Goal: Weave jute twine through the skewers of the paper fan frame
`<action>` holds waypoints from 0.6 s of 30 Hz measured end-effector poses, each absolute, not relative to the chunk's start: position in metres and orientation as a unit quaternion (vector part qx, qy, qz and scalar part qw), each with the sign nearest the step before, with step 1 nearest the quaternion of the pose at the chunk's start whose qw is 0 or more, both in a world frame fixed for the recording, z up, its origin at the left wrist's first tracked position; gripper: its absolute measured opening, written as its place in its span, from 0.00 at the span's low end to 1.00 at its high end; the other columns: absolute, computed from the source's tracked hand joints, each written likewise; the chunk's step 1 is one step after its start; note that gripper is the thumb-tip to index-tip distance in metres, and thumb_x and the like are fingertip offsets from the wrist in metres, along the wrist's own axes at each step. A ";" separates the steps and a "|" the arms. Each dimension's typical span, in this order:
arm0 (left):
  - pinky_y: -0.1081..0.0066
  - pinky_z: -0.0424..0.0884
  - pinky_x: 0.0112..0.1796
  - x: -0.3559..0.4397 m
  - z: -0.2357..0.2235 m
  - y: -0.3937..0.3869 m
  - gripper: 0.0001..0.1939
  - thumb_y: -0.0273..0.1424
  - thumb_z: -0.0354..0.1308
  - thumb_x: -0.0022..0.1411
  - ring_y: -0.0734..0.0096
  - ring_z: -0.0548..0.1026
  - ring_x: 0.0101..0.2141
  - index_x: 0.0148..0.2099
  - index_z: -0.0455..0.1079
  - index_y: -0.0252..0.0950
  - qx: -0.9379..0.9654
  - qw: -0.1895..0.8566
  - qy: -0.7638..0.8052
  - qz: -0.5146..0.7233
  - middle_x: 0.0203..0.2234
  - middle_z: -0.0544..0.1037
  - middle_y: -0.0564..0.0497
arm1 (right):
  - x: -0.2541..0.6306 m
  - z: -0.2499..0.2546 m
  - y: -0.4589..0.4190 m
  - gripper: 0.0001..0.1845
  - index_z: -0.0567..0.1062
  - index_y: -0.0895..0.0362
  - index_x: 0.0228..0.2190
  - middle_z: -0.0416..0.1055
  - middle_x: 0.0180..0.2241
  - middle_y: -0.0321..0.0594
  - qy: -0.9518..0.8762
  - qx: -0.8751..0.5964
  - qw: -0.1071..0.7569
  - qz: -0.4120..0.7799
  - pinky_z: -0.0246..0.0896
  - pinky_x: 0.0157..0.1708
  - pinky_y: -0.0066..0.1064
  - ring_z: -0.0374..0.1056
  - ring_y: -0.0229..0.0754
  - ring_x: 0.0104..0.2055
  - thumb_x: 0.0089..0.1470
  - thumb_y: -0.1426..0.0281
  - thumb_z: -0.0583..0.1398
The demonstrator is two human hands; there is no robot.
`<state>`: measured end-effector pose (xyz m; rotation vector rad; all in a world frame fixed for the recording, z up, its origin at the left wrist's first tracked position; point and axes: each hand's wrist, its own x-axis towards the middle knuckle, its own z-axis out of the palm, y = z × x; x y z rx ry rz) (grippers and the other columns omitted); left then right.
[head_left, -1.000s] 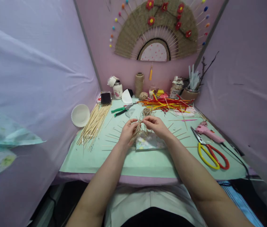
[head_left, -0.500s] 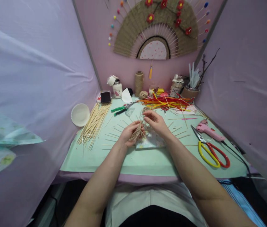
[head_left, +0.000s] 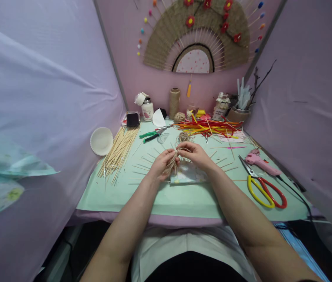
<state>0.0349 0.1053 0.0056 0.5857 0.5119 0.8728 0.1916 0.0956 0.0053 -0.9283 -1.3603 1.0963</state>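
Left hand (head_left: 163, 162): fingers are gripping a gathered bundle of thin tan twine strands (head_left: 171, 165) above the middle of the bench (head_left: 189, 199), loose ends hanging nearward. Right hand (head_left: 194, 153): fingertips are pinching together at the bundle's far end, apparently on a strand; exact hold not resolvable. Below, a pale floral cloth piece (head_left: 188, 177) is lying flat, thin pale wooden sticks (head_left: 140, 172) spreading out to its left and right. Just beyond the hands, a loose tan twine coil (head_left: 184, 137) is resting. Near right, large scissors with yellow and red handles (head_left: 254, 177) are lying beside a pink glue gun (head_left: 262, 163). Progress (judged): strands are sitting gathered, sticks laid out; the bundle's binding is looking unfinished, and the sticks' visible outer lengths are showing no twine.
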 end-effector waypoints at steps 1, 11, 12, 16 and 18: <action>0.77 0.72 0.27 0.034 0.006 0.105 0.04 0.28 0.59 0.59 0.79 0.73 0.22 0.35 0.66 0.33 0.268 0.839 0.242 0.408 0.24 0.72 0.53 | 0.192 0.006 0.096 0.10 0.75 0.55 0.31 0.72 0.30 0.33 -0.553 -0.384 0.567 0.474 0.63 0.36 0.27 0.67 0.35 0.33 0.43 0.68 0.68; 0.76 0.72 0.29 0.030 0.012 0.106 0.11 0.36 0.59 0.58 0.76 0.74 0.27 0.40 0.70 0.33 0.276 0.819 0.217 0.453 0.32 0.75 0.49 | 0.213 0.007 0.110 0.10 0.70 0.55 0.28 0.74 0.27 0.31 -0.158 -0.274 0.678 0.664 0.70 0.33 0.22 0.69 0.30 0.28 0.43 0.80 0.62; 0.78 0.70 0.27 0.030 0.011 0.105 0.11 0.33 0.61 0.56 0.78 0.73 0.25 0.40 0.70 0.33 0.292 0.815 0.217 0.451 0.31 0.75 0.50 | 0.212 0.006 0.110 0.10 0.70 0.55 0.29 0.75 0.28 0.31 -0.157 -0.276 0.674 0.668 0.71 0.33 0.22 0.70 0.30 0.28 0.44 0.80 0.63; 0.80 0.66 0.24 0.033 0.010 0.103 0.12 0.30 0.64 0.52 0.83 0.70 0.22 0.40 0.70 0.33 0.318 0.805 0.223 0.448 0.30 0.74 0.51 | 0.209 0.003 0.110 0.09 0.72 0.54 0.29 0.76 0.29 0.31 -0.185 -0.295 0.668 0.657 0.72 0.34 0.23 0.71 0.31 0.29 0.45 0.78 0.64; 0.81 0.65 0.23 0.034 0.009 0.103 0.12 0.28 0.64 0.50 0.83 0.69 0.21 0.38 0.70 0.32 0.315 0.792 0.252 0.458 0.28 0.73 0.52 | 0.210 0.003 0.110 0.09 0.72 0.53 0.28 0.76 0.30 0.31 -0.209 -0.309 0.670 0.642 0.73 0.34 0.26 0.71 0.33 0.30 0.44 0.77 0.65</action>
